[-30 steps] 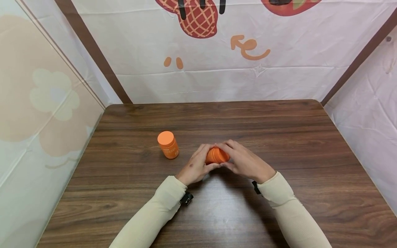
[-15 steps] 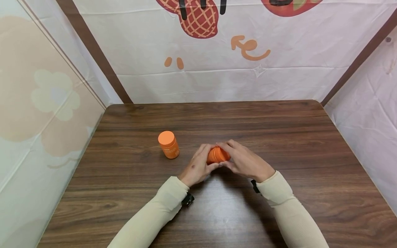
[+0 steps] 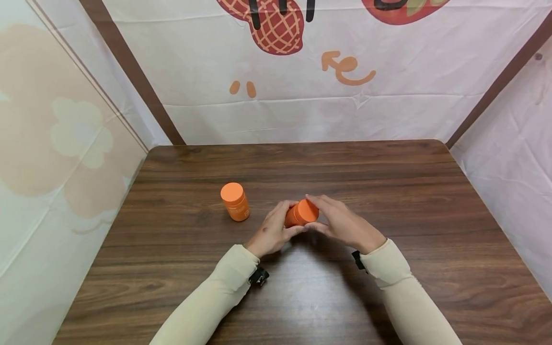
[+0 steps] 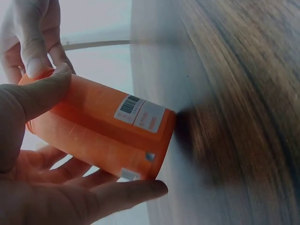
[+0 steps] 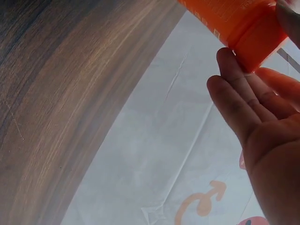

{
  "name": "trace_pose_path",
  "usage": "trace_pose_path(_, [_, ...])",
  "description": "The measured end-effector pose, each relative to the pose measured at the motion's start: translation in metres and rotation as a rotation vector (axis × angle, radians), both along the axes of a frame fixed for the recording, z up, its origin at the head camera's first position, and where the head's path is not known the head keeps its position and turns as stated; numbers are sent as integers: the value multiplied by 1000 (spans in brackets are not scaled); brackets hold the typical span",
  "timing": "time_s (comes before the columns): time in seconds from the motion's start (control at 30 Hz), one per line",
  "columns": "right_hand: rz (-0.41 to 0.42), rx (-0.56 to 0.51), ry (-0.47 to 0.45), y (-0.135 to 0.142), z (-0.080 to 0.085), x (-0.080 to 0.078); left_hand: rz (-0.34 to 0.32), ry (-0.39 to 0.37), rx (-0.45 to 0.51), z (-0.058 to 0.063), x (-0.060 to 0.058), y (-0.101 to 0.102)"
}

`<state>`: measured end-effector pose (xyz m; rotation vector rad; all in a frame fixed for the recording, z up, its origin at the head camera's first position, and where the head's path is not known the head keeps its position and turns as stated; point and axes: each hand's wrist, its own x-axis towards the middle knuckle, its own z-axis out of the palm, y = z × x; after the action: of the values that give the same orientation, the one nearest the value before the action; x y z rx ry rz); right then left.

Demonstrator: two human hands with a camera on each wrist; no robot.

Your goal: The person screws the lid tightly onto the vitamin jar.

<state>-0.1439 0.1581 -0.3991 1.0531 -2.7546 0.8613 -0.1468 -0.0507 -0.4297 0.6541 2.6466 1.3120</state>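
An orange plastic jar point(image 3: 293, 218) is held tilted over the table, its lid point(image 3: 308, 211) facing right and up. My left hand point(image 3: 272, 232) grips the jar's body, thumb on the near side and fingers round the far side. A barcode label point(image 4: 139, 112) shows near the jar's base in the left wrist view. My right hand point(image 3: 347, 225) spans the lid, thumb at its near edge and fingertips at its far edge; the fingers look fairly straight in the right wrist view. A second orange jar point(image 3: 237, 206), lid on, stands upright to the left of my hands.
The brown wood-grain table point(image 3: 388, 177) reaches back to a white printed cloth wall point(image 3: 302, 115). More cloth hangs at the left and right sides. A black strap device point(image 3: 258, 276) sits at my left wrist.
My right hand has opened out slightly and shifted a little right, so more of the lid's top shows. My left hand and the standing jar stay nearly in place.
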Motion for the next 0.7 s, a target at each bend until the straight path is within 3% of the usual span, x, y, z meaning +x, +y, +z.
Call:
trace_pose_path(0.37, [-71, 5, -15, 9, 3, 2, -21, -129, 43, 1, -2, 13])
trace_pose_path(0.7, [-167, -5, -96, 34, 4, 2, -41, -109, -21, 0, -15, 36])
